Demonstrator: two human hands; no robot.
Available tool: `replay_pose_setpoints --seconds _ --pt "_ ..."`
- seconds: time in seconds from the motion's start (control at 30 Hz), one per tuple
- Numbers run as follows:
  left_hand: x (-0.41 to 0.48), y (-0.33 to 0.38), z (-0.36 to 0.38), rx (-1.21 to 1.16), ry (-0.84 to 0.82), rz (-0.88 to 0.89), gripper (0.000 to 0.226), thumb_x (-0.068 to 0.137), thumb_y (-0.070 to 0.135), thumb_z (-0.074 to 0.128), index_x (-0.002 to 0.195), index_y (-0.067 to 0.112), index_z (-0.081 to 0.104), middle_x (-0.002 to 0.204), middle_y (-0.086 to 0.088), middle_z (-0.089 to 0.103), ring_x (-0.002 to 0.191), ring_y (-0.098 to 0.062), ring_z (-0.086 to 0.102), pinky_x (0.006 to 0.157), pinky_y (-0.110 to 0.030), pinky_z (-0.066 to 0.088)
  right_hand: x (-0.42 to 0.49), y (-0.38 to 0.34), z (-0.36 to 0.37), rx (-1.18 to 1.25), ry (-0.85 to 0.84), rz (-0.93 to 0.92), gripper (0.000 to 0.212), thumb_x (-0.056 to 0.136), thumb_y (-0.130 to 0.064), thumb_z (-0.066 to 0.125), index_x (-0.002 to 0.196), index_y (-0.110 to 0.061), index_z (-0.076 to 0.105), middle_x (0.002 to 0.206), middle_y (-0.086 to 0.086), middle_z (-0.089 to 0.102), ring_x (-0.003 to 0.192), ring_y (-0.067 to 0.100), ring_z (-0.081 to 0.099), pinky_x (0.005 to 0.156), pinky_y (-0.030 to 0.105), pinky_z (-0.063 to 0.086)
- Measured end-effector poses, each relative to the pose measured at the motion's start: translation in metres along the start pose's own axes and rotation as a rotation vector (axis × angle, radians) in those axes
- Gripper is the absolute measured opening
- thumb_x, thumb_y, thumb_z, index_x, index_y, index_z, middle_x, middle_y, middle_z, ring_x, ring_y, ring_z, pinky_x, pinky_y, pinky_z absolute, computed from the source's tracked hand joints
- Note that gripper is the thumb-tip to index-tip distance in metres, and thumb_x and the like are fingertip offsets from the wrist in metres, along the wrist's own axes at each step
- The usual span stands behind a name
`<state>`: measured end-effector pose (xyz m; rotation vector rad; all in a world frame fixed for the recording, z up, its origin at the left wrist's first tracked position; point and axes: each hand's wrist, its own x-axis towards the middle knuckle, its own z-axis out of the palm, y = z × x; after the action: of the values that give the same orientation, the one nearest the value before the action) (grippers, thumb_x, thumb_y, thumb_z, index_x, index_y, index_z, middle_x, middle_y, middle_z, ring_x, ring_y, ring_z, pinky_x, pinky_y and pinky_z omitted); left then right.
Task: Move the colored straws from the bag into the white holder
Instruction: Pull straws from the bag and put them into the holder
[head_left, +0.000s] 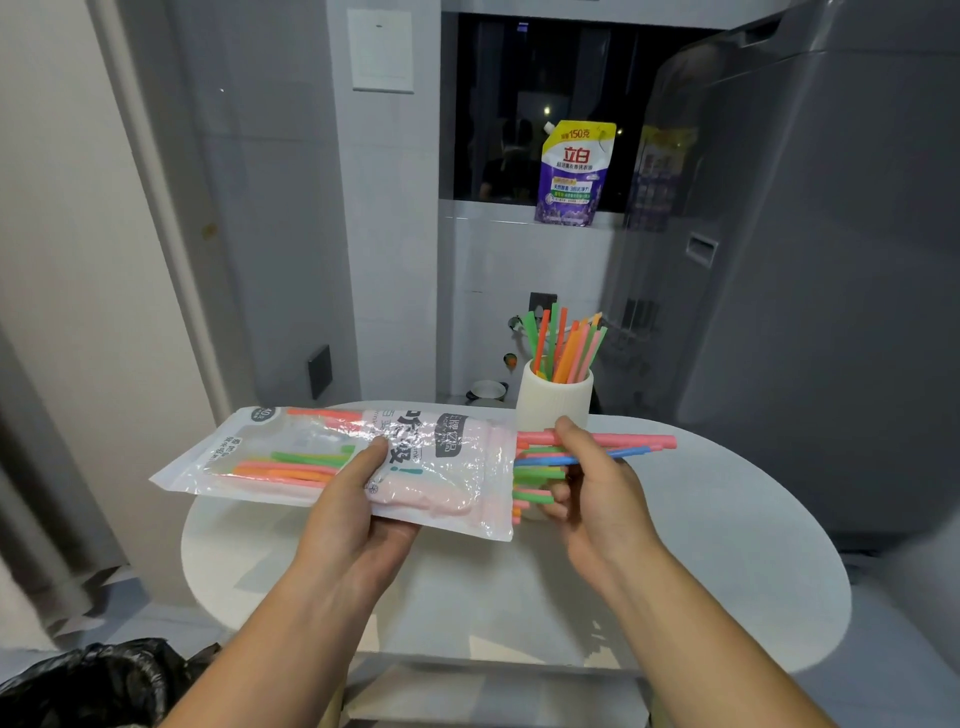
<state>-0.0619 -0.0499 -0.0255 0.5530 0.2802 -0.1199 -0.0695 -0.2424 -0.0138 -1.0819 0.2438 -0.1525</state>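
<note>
My left hand (358, 499) holds a clear plastic bag (291, 457) of colored straws flat above the round white table (727, 545), its open mouth facing right. Several straw ends stick out of the mouth. My right hand (587, 478) pinches a few of them, pink and blue straws (644, 444) reaching furthest right. Just behind my right hand stands the white ribbed holder (553, 397), upright, with several green, orange and pink straws (566, 343) standing in it.
A purple and yellow detergent pouch (574, 174) stands on the window ledge behind. A grey washing machine (831, 260) rises at the right. A black rubbish bag (88, 680) lies at the lower left. A small white dish (488, 389) sits on the floor beyond the table.
</note>
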Motion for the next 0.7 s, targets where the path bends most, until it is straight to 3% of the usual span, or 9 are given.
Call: replay_pose_setpoints --seconds 0.13,0.23,0.43,0.7 --pt "0.001 -0.001 0.000 -0.006 0.004 -0.003 0.021 0.096 0.008 0.065 0.116 0.005 0.071 0.107 -0.013 0.081 0.091 -0.027 0.080 0.071 -0.055 0.064 0.000 0.006 0.005 -0.065 -0.024 -0.044 0.029 0.087 -0.025 0.075 0.105 -0.002 0.072 0.086 0.017 0.074 0.072 0.032 0.067 0.064 0.039 0.052" --pt "0.001 0.001 -0.002 -0.011 0.003 -0.011 0.019 0.096 0.008 0.065 0.114 0.005 0.072 0.106 -0.014 0.081 0.089 -0.028 0.080 0.059 -0.052 0.064 0.004 0.005 0.005 -0.107 -0.032 -0.051 0.028 0.091 -0.027 0.071 0.106 -0.003 0.071 0.087 0.015 0.077 0.072 0.029 0.073 0.062 0.037 0.058" --pt "0.003 0.005 -0.001 -0.047 0.006 -0.030 0.020 0.096 0.008 0.065 0.114 0.004 0.072 0.107 -0.014 0.081 0.090 -0.028 0.080 0.060 -0.052 0.065 0.011 -0.021 -0.006 -0.336 0.015 -0.215 0.029 0.092 -0.031 0.069 0.074 -0.011 0.060 0.053 0.005 0.048 0.044 0.015 0.043 0.044 0.025 0.038" --pt "0.007 0.008 0.001 -0.104 0.015 -0.028 0.017 0.097 0.008 0.063 0.111 0.005 0.073 0.104 -0.013 0.082 0.084 -0.028 0.081 0.052 -0.048 0.062 0.015 -0.073 -0.007 -0.460 -0.045 -0.415 0.023 0.095 -0.018 0.064 0.078 -0.003 0.060 0.046 0.004 0.039 0.038 0.015 0.033 0.038 0.025 0.029"
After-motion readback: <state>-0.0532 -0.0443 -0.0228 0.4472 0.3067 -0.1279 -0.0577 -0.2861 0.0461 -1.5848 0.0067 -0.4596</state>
